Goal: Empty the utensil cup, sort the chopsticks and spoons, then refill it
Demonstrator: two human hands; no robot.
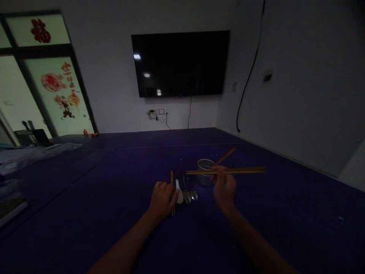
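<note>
My right hand [224,186] is closed on a pair of wooden chopsticks [245,170], held level in front of a round metal container [203,165]. Another wooden chopstick or pair [226,155] slants up out of the container, its lower part hidden. On the purple surface, my left hand [162,196] has its fingers curled over upright-lying chopsticks [172,177], whose ends show above and below it. Right beside its thumb lies a white soup spoon [179,195]. Two metal spoons, one larger [186,196] and one smaller [194,195], lie to the right of that.
The purple tabletop [128,163] runs back to the wall, under a mounted television [181,64]. Crumpled clear plastic [42,154] and a tray-like item [13,211] lie at the left. Small orange objects [92,134] sit at the far left edge. A black cable [248,80] hangs at the right.
</note>
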